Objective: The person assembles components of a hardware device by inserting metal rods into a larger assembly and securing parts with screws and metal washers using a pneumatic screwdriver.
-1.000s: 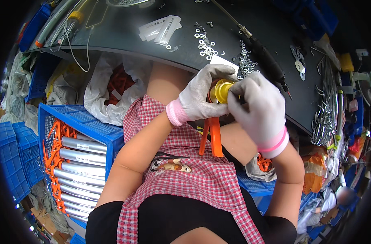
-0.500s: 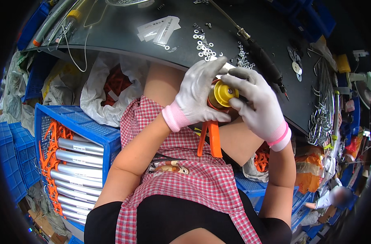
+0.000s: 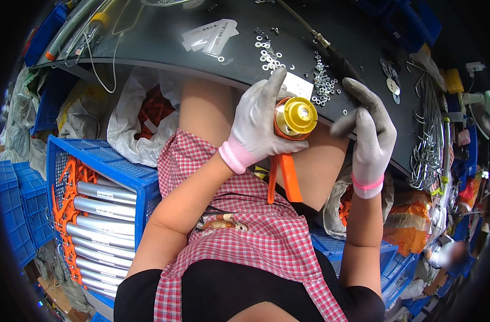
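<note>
My gloved left hand (image 3: 257, 115) is wrapped round a caulking gun with a silver tube and an orange handle (image 3: 285, 180), held end-on over my lap near the table edge. Its round yellow end cap (image 3: 297, 115) faces up, with a small metal piece at the centre. My gloved right hand (image 3: 371, 129) is apart from the gun, its fingers spread over the table's edge with nothing visible in them; the thumb is smeared by motion. Behind its fingertips lies a black power screwdriver (image 3: 339, 61), whose tip is hidden.
On the dark table (image 3: 164, 37) lie white washers (image 3: 265, 56), small metal nuts (image 3: 323, 80), labels (image 3: 218, 38), a white card (image 3: 298, 84) and round metal plates (image 3: 391, 83). Bent rods (image 3: 425, 134) hang at the right. A blue crate (image 3: 103, 153) of caulking guns stands left.
My right hand has let go of the yellow cap and moved right, toward the screwdriver. The left hand still holds the caulking gun, whose cap now shows more fully.
</note>
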Tool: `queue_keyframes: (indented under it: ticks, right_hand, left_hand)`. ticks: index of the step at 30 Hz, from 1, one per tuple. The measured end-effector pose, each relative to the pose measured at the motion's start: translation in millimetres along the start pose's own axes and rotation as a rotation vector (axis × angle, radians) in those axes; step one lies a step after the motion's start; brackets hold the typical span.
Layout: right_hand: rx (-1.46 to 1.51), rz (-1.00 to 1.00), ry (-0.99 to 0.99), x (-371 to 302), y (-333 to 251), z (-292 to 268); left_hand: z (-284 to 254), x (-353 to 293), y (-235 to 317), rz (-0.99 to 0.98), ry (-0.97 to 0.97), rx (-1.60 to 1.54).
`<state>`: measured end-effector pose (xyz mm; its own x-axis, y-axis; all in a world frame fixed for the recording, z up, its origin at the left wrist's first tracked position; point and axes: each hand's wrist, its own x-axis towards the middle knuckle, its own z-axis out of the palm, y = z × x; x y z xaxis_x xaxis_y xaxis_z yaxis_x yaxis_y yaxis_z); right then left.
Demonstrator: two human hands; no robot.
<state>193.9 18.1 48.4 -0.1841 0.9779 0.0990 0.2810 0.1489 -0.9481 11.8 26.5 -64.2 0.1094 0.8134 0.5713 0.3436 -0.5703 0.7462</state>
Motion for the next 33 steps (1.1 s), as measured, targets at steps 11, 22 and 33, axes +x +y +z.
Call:
queue_keyframes:
  ticks: [11, 22, 33]
  right_hand:
    - [-0.922, -0.479, -0.081, 18.7, 14.4, 40.2]
    - [-0.605, -0.701, 0.018, -178.0, -71.8, -153.7]
    - [-1.033, -0.615, 1.068, -495.2, 19.4, -261.8]
  left_hand:
    - [-15.0, 4.5, 11.1, -0.091, -0.179, 0.159]
    - [-68.8, -44.4, -28.2, -0.340, -0.078, 0.121]
    - [-38.9, -30.6, 21.5, -0.501, -0.246, -1.273]
